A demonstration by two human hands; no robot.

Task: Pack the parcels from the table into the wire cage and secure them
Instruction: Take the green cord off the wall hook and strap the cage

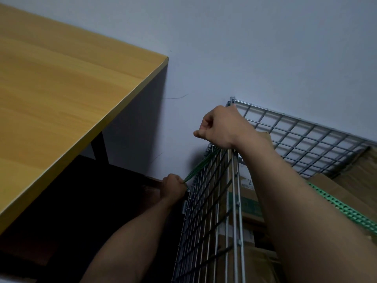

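A grey wire cage [212,211] stands at the lower right against the wall, with brown cardboard parcels [346,180] inside it. A green perforated strap [346,211] runs across the parcels and comes out over the cage's left side. My left hand [173,187] grips the strap's free end [199,167] low beside the cage's outer mesh and holds it taut. My right hand [219,126] is curled at the cage's top left corner, with thumb and fingers pinched together; whether it holds the strap there is hidden.
A wooden table top [61,94] fills the left, its corner near the cage, with a dark leg [99,146] and dark floor beneath. A pale wall [244,48] runs behind both. A narrow gap separates table and cage.
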